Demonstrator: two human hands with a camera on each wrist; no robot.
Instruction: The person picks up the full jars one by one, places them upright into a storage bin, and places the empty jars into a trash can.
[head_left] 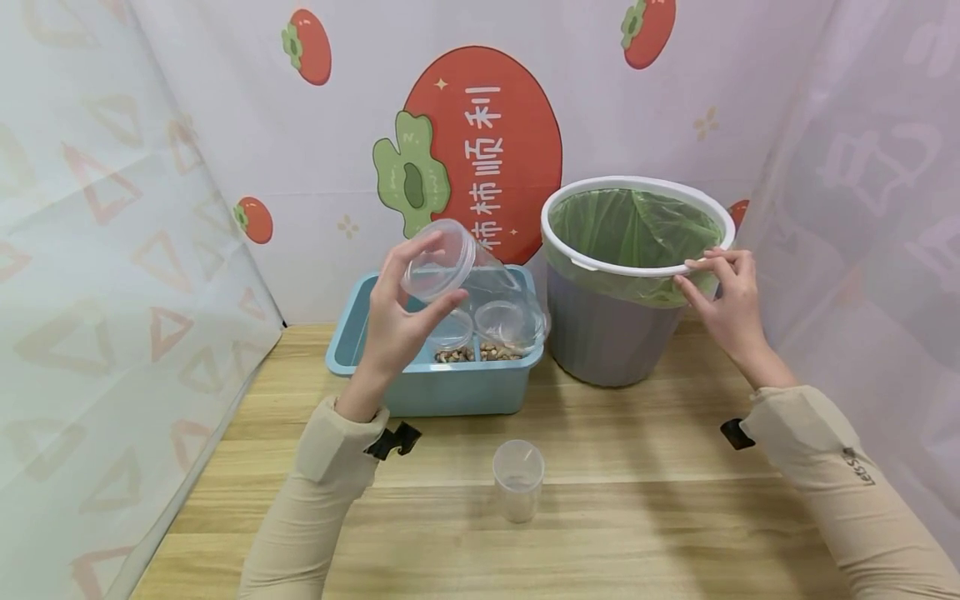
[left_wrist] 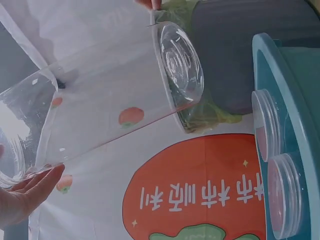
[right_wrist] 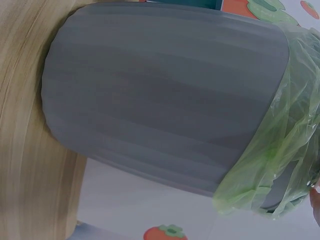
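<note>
My left hand [head_left: 392,337] grips a large clear plastic jar [left_wrist: 107,100] around its screw-top end, thumb below and fingers above. The jar is tilted, its base lower and to the right, over a blue tub [head_left: 457,393]; nothing shows inside it. My right hand [head_left: 731,300] pinches the white rim [head_left: 600,265] of a grey trash bin [head_left: 611,333] at its near right side, over the green liner bag [head_left: 637,221]. In the right wrist view, only a fingertip [right_wrist: 315,200] shows beside the liner.
Inside the tub, brown nut-like pieces [head_left: 454,355] lie in compartments near two round clear lids [left_wrist: 285,195]. A clear plastic cup [head_left: 519,483] stands on the wooden table [head_left: 600,533] in front. A printed cloth [head_left: 337,150] hangs behind and at both sides.
</note>
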